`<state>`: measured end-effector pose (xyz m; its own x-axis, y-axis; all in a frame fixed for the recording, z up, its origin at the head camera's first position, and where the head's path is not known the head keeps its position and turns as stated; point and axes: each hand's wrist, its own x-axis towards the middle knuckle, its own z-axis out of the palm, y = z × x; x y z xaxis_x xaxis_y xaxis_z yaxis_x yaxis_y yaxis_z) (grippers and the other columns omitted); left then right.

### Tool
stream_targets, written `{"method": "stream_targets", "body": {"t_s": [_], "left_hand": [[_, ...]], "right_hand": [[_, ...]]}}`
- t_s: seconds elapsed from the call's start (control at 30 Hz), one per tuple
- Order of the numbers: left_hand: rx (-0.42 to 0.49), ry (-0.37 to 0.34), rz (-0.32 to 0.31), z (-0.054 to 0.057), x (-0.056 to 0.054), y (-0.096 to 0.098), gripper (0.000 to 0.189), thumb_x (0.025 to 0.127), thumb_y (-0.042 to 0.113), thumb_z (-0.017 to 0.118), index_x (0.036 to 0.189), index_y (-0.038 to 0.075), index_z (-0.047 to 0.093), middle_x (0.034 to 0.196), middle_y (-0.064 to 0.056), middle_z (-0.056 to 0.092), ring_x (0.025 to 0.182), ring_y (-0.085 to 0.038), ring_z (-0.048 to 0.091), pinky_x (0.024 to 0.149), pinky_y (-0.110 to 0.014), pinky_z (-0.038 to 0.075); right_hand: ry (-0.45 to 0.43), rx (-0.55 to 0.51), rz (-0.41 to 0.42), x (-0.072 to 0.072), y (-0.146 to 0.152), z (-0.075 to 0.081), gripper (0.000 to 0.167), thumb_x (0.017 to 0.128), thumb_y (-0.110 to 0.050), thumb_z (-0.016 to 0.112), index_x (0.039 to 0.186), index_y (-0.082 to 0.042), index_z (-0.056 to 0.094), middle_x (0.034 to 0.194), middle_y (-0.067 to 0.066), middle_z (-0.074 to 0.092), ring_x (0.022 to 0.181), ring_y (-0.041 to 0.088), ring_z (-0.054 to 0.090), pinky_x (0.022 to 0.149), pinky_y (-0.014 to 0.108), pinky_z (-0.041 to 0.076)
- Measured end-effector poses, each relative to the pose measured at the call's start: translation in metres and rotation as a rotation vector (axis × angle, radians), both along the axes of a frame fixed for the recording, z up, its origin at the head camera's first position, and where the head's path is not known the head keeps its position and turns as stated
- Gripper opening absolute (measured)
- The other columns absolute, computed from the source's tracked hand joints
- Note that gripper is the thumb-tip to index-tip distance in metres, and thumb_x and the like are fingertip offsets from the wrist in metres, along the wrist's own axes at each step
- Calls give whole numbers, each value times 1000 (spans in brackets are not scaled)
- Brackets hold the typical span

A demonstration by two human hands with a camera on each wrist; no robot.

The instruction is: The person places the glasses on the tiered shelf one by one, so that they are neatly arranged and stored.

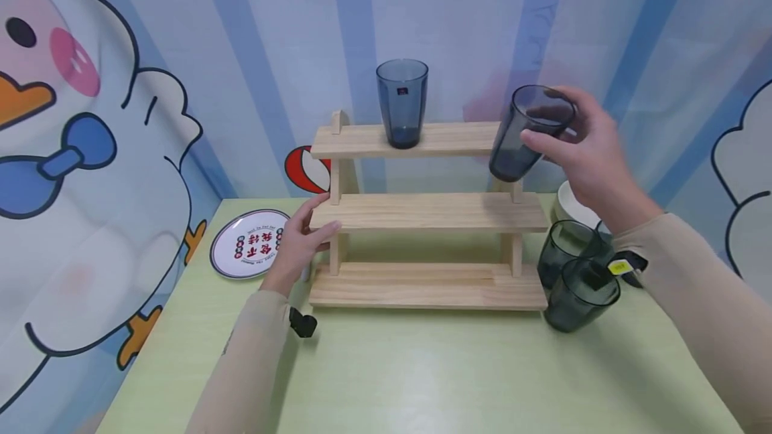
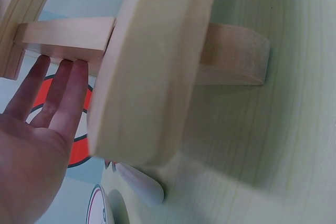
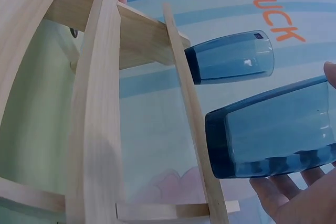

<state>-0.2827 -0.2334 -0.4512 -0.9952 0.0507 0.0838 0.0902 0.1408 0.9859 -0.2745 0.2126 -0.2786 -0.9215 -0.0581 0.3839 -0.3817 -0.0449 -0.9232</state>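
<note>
In the head view my right hand (image 1: 594, 153) grips a dark blue glass tumbler (image 1: 512, 149) near its rim, thumb in front and fingers behind. The tumbler leans, its base close to the right end of the top shelf of a three-tier wooden rack (image 1: 428, 209). A matching tumbler (image 1: 403, 102) stands upright on that shelf, left of the middle. My left hand (image 1: 298, 243) holds the rack's left side at the middle shelf, thumb across the front edge. In the left wrist view, several fingertips of the left hand (image 2: 42, 124) touch the wooden upright (image 2: 65, 35).
Smoked glass tumblers (image 1: 582, 297) stand close together at the rack's right, before a white bowl (image 1: 573, 205). On the left lies a white plate (image 1: 226, 246) with printed characters. The rack stands on a pale green table (image 1: 416, 374) against a cartoon-printed backdrop (image 1: 271, 65).
</note>
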Motion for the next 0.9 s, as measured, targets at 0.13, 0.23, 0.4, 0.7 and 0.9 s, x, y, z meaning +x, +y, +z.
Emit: {"method": "stream_targets", "body": {"t_s": [0.13,0.23,0.4,0.7,0.9], "left_hand": [[-9,-5,2,0,0,-1,63,99,27,75,156,35,50,155,-7,52,117,-32,64,95,-49,60],[-15,-4,3,0,0,-1,63,100,27,75,157,35,49,157,-6,51,118,-32,64,96,-48,60],[-10,3,0,0,0,0,62,100,26,75,156,35,50,156,-7,52,117,-30,65,94,-47,61],[-11,-4,4,1,1,1,62,99,25,75,156,35,50,155,-7,53,118,-32,64,95,-50,60],[-1,-1,4,0,1,0,62,99,25,76,155,35,51,154,-7,54,118,-32,64,94,-49,61]], "right_hand": [[-15,23,-14,-10,-11,5,66,91,-9,82,149,-20,53,133,6,60,120,24,60,83,22,58],[-30,32,-29,-18,-17,7,68,91,-13,84,150,-23,52,136,6,57,127,29,57,87,22,57],[-53,58,-87,-32,-23,10,71,89,-18,87,150,-26,53,137,4,59,133,31,56,91,24,57],[-91,34,-115,-52,-32,14,73,87,-23,88,150,-28,51,138,4,61,137,30,55,111,47,51],[-97,134,-168,-60,-41,16,75,89,-31,86,153,-30,47,143,4,61,136,25,56,113,45,48]]}}
